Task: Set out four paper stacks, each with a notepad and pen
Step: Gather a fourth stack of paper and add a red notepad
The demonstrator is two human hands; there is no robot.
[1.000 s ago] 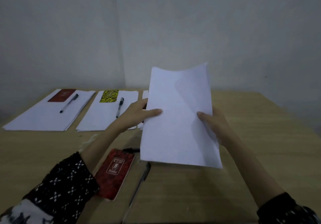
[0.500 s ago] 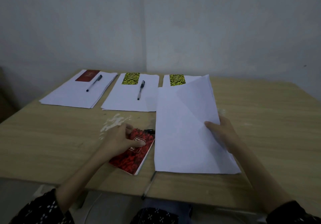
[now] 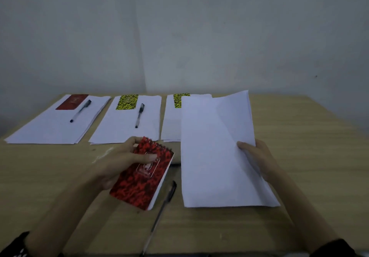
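My left hand (image 3: pixel 121 161) grips a red spiral notepad (image 3: pixel 142 174), lifted and tilted above the table near its front. My right hand (image 3: pixel 257 159) holds the right edge of a white paper stack (image 3: pixel 211 153), its far end raised. A loose pen (image 3: pixel 159 215) lies by the front edge, between the notepad and the stack. Along the back lie three paper stacks: the left one (image 3: pixel 50 129) carries a dark red notepad (image 3: pixel 72 102) and a pen (image 3: pixel 80 110); the middle one (image 3: pixel 123 131) a yellow notepad (image 3: pixel 127 102) and a pen (image 3: pixel 139 115); the third (image 3: pixel 170 123) a yellow notepad (image 3: pixel 178 100), partly hidden by the held sheets.
The wooden table (image 3: pixel 309 147) runs up to a grey wall behind. A white scuff mark (image 3: pixel 101 155) shows on the wood just left of my left hand. Bare wood lies to the right of the held stack.
My left hand has let go of the paper stack, reached down and picked the red notepad up off the table. The right hand keeps the stack, now lowered toward the table.
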